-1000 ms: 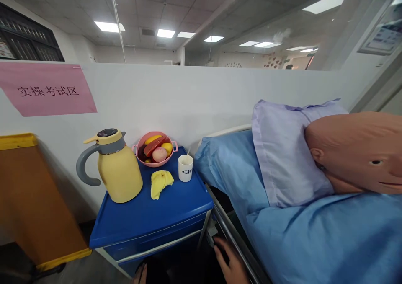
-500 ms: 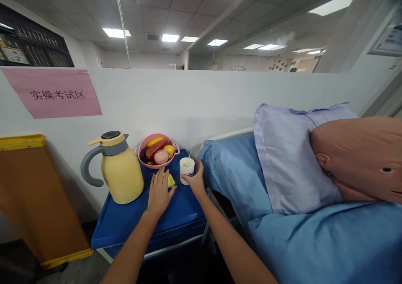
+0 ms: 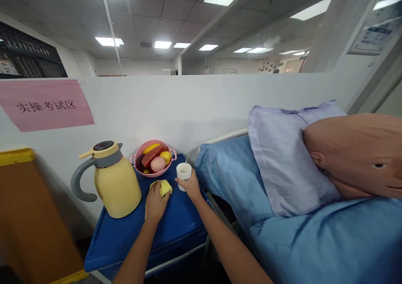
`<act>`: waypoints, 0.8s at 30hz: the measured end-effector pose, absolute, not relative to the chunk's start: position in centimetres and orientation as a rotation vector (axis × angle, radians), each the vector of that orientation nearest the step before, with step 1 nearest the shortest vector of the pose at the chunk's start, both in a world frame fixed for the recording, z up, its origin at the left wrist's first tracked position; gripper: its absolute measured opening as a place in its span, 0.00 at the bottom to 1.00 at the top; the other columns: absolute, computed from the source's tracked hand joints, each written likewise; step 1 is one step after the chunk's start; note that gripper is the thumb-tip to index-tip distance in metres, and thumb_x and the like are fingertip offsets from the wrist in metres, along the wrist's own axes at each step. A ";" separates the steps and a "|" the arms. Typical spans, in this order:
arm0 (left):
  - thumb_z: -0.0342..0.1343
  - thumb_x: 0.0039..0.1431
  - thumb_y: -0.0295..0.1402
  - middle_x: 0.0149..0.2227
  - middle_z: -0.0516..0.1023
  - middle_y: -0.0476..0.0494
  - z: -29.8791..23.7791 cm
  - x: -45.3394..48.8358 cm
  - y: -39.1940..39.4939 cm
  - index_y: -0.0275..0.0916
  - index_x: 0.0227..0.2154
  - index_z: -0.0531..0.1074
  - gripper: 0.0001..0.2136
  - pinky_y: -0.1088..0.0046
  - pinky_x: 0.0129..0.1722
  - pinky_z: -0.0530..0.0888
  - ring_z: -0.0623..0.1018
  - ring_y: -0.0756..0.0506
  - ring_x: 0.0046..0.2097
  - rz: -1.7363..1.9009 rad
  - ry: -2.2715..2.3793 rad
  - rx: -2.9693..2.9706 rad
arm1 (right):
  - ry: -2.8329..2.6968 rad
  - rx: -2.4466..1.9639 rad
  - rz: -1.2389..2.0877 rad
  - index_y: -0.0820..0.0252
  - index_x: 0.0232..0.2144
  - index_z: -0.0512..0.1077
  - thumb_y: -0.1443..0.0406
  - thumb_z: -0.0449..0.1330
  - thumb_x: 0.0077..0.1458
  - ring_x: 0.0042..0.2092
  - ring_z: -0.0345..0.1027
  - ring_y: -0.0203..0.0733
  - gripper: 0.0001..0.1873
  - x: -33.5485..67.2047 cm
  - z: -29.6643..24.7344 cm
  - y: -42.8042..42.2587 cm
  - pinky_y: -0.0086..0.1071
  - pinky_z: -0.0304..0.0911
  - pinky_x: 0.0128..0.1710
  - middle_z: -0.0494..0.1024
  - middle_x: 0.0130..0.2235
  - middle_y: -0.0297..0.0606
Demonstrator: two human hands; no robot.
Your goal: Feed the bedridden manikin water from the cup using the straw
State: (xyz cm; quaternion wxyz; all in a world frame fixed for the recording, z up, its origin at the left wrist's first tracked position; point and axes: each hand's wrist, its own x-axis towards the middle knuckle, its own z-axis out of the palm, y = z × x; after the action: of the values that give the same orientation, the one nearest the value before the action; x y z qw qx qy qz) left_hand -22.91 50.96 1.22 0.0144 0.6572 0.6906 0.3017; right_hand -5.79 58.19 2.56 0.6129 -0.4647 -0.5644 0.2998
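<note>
My left hand (image 3: 155,202) is closed on a crumpled yellow cloth (image 3: 164,187) lying on the blue bedside cabinet top (image 3: 125,238). My right hand (image 3: 190,187) wraps around a white cup (image 3: 184,173) with a straw in it, standing at the cabinet's right side. Behind both hands sits a pink bowl (image 3: 153,161) holding several pieces of fruit. A yellow jug (image 3: 113,180) with a grey handle stands to the left of my left hand.
A bed with blue sheets (image 3: 314,242) lies at the right, with a manikin head (image 3: 354,154) on a lilac pillow (image 3: 282,158). A white partition (image 3: 188,108) with a pink sign (image 3: 44,106) runs behind. A brown and yellow board (image 3: 25,213) leans at the left.
Both hands rose from below the cabinet to its top. My left hand went from flat beside the cloth to gripping it; my right hand closed round the cup.
</note>
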 end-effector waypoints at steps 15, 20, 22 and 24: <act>0.43 0.63 0.38 0.55 0.76 0.28 3.5 -23.8 50.2 0.35 0.54 0.67 0.21 0.55 0.50 0.74 0.79 0.32 0.53 0.802 2.106 1.983 | -1.511 -1.060 0.641 0.55 0.45 0.71 0.58 0.76 0.32 0.45 0.76 0.51 0.35 4.8 15.9 48.0 0.44 0.70 0.47 0.81 0.43 0.37; 0.53 0.56 0.51 0.34 0.83 0.43 4.1 -23.5 47.9 0.44 0.43 0.73 0.20 0.55 0.41 0.77 0.83 0.31 0.40 0.984 1.950 1.671 | -1.479 -0.998 0.552 0.54 0.49 0.70 0.58 0.75 0.38 0.48 0.74 0.50 0.35 17.4 19.5 40.1 0.46 0.68 0.51 0.80 0.47 0.37; 0.59 0.49 0.53 0.33 0.82 0.44 4.4 -22.3 46.3 0.44 0.40 0.74 0.21 0.52 0.42 0.78 0.82 0.30 0.39 1.133 1.888 1.395 | -1.413 -1.033 0.520 0.56 0.49 0.71 0.61 0.74 0.38 0.49 0.73 0.51 0.33 23.0 18.9 37.2 0.46 0.67 0.52 0.80 0.47 0.39; 0.63 0.44 0.51 0.34 0.82 0.44 5.3 -19.7 44.8 0.44 0.40 0.75 0.22 0.49 0.41 0.79 0.82 0.30 0.39 1.256 1.865 1.177 | -1.313 -1.084 0.522 0.57 0.49 0.71 0.59 0.71 0.43 0.46 0.74 0.52 0.30 28.3 17.6 35.1 0.46 0.69 0.48 0.80 0.45 0.41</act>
State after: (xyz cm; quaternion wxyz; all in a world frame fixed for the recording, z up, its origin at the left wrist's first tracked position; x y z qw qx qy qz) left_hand -19.65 44.79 5.29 0.2970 0.4428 0.7017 0.4726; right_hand 28.33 35.12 17.59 0.6290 -0.4732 -0.5732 0.2277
